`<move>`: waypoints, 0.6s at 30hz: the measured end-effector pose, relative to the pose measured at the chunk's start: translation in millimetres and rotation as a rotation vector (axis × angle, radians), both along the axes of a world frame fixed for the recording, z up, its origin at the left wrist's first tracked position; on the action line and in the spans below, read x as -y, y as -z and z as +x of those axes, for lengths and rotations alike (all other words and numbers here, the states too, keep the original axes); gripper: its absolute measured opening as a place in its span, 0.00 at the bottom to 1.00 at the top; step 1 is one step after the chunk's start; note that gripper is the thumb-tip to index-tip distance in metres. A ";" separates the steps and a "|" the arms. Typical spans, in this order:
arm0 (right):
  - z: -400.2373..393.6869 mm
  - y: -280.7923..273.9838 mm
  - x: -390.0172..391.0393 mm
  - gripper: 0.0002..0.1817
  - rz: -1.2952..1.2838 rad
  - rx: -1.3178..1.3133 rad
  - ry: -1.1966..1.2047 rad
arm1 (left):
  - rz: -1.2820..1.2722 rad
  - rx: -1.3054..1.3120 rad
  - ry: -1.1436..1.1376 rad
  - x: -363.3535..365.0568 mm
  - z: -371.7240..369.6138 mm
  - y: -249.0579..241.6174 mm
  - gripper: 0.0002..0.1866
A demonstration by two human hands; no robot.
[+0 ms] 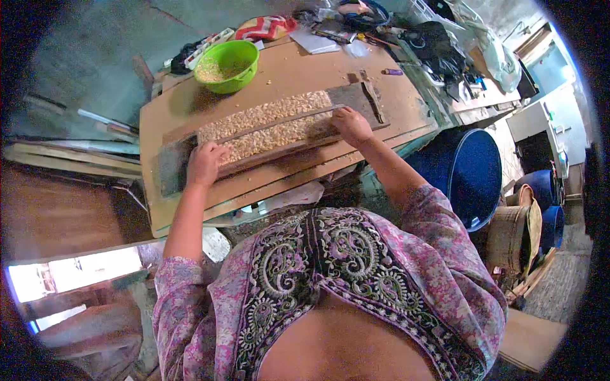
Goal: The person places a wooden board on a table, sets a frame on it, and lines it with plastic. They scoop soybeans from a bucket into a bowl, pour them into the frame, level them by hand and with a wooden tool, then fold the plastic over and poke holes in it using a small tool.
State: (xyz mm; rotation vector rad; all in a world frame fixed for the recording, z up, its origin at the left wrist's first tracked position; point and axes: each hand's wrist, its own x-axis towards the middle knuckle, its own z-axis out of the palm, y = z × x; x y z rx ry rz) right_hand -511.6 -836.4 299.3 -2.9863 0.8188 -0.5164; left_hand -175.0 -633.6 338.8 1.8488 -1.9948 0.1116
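A long wooden tray [289, 152] lies on the table, with two bands of pale, chunky pieces [264, 116] spread in it. Between the bands runs a thin, dark strip [279, 125]. My right hand [351, 126] is closed around the strip's right end, near the tray's front edge. At the left end, my left hand [206, 163] has its fingers curled over the strip, touching the pale pieces; its grip is partly hidden. Behind the tray stands a bright green bowl [244, 79], partly filled with similar pale pieces.
The tray rests on a brown tabletop [305, 70]. A small purple item [393, 72] lies at its right. Cloth [265, 28], white sheets [314, 42] and a black bag [438, 47] crowd the back. A blue barrel [473, 178] stands beside the table at right.
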 end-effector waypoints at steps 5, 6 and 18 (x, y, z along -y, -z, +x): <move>-2.3 51.4 22.5 0.08 0.161 0.156 0.101 | 0.063 0.068 -0.064 -12.1 21.1 14.5 0.10; -2.4 53.0 23.4 0.07 0.175 0.163 0.108 | 0.062 0.055 -0.057 -13.1 21.6 14.6 0.10; -5.7 42.8 14.2 0.12 0.218 0.062 0.116 | 0.103 0.113 0.018 37.9 -62.5 -17.0 0.20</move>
